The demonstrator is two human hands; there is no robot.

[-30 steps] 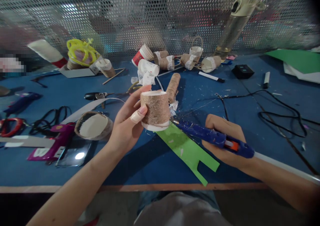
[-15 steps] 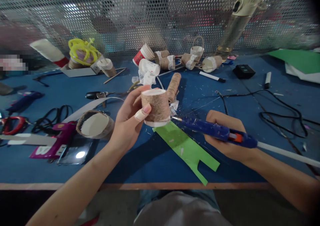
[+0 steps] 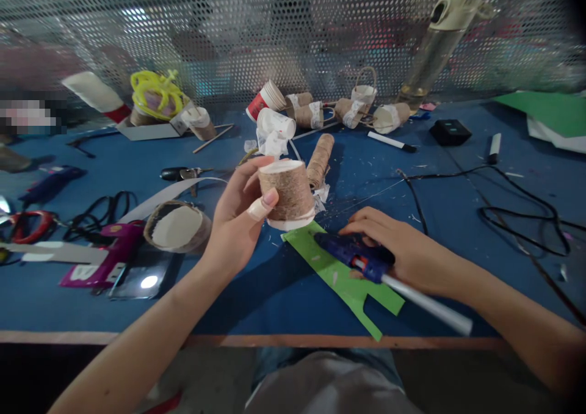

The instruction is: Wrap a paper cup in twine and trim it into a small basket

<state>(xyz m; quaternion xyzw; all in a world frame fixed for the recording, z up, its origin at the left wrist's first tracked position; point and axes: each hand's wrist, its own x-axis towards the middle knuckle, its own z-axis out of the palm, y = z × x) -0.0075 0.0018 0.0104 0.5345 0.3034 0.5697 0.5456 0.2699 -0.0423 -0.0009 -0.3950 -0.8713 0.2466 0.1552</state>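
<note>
My left hand is closed round a paper cup wrapped in brown twine, held upside down above the blue table. A bandage covers the thumb tip. My right hand lies over a blue glue gun with a white glue stick poking out of its back. The gun rests on a green paper strip just below the cup, nozzle pointing left. The fingers curl over the gun's body.
A twine spool, scissors, a twine-covered ring, a purple glue gun and black cables lie on the table. Several wrapped cups sit by the perforated metal screen. The table's wooden edge runs in front.
My right hand has lowered the blue glue gun from beside the cup's rim down onto the green strip and turned it. The cup stays held in my left hand, tilted slightly.
</note>
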